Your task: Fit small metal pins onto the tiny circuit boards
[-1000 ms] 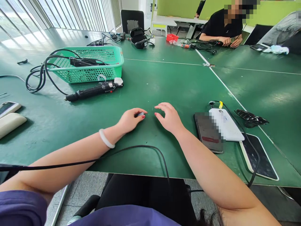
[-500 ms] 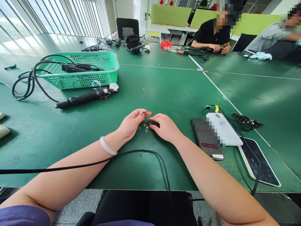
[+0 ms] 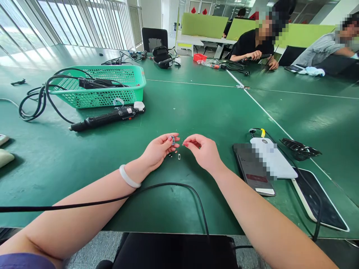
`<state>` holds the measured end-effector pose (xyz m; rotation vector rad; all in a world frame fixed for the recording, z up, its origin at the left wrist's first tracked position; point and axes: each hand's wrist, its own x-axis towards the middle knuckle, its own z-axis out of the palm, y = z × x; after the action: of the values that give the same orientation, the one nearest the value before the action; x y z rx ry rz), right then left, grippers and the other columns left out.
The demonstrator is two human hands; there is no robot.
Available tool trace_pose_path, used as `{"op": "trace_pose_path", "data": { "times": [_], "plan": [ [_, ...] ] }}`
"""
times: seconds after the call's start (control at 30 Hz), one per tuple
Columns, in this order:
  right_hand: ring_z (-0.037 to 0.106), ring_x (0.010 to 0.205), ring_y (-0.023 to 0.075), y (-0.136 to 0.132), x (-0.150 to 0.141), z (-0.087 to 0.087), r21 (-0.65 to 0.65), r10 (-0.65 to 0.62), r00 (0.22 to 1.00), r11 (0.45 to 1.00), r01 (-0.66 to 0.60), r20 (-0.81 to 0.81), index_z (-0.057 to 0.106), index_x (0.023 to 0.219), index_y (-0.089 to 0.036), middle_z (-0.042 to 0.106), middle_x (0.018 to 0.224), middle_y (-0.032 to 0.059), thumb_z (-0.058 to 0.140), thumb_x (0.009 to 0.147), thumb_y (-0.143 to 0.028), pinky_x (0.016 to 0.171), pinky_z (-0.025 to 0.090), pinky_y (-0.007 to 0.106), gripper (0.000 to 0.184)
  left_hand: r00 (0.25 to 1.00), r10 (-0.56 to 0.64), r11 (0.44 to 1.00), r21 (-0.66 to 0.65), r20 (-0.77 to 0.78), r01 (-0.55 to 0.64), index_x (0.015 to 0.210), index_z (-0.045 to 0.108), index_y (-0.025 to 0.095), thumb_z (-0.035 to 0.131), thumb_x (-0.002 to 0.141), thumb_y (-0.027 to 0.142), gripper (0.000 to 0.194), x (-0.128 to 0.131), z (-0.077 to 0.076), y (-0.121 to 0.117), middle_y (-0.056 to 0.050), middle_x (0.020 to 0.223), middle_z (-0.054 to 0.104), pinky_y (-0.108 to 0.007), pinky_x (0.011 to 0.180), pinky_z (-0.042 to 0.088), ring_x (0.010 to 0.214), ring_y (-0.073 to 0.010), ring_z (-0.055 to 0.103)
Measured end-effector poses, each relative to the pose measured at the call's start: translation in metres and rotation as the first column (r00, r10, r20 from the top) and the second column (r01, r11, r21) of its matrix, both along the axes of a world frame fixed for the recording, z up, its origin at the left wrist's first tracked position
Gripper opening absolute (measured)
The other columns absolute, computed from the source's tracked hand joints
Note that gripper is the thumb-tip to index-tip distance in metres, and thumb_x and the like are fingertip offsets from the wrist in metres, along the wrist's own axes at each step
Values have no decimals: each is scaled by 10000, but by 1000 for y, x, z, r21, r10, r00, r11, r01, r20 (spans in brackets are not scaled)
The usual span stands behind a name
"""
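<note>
My left hand (image 3: 158, 150) rests on the green table (image 3: 196, 108) and pinches a tiny grey part (image 3: 173, 139) between thumb and fingertips. My right hand (image 3: 202, 150) is just to its right, fingertips pinched together near that part; whether it grips anything I cannot tell. Several tiny loose parts (image 3: 176, 154) lie on the table between and below the two hands. A white bangle (image 3: 128, 177) sits on my left wrist.
An electric screwdriver (image 3: 105, 118) lies left of centre beside a green basket (image 3: 101, 86) with cables. Phones and a white device (image 3: 270, 158) lie to the right. A black cable (image 3: 168, 186) crosses the near edge. Two people sit at the far side.
My left hand lifted the tiny part off the table. My right hand went down onto the loose parts, then rose with fingers pinched close to the left hand. The view shifted slightly.
</note>
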<state>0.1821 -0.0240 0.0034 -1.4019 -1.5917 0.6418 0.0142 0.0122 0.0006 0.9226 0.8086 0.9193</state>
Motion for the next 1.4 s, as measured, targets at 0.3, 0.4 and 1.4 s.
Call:
{"op": "trace_pose_path", "data": {
  "times": [0.3, 0.4, 1.4],
  "plan": [
    [650, 748, 147, 1, -15, -2, -89, 8, 884, 994, -56, -467, 692, 809, -195, 723, 836, 30, 662, 734, -291, 794, 515, 329, 125, 997, -68, 998, 15, 44, 67, 1018, 677, 174, 658, 775, 155, 244, -2, 1, -3, -37, 921, 706, -292, 817, 512, 725, -99, 662],
    [671, 723, 153, 2, -17, -6, -127, -23, 855, 991, -50, -518, 685, 817, -184, 726, 794, 31, 671, 720, -277, 795, 531, 335, 135, 994, -106, 993, 48, 29, 104, 1055, 663, 174, 683, 744, 123, 316, -1, 0, -4, -37, 930, 721, -305, 889, 495, 789, -107, 672],
    [686, 775, 166, -2, -25, -9, -105, -126, 934, 990, 96, -333, 667, 841, -190, 736, 844, 36, 620, 765, -247, 779, 526, 315, 106, 958, -104, 956, 239, -269, 171, 1207, 599, 190, 688, 727, 171, 488, -2, -4, -5, -52, 1120, 691, -349, 963, 490, 1021, -192, 651]
  ]
}}
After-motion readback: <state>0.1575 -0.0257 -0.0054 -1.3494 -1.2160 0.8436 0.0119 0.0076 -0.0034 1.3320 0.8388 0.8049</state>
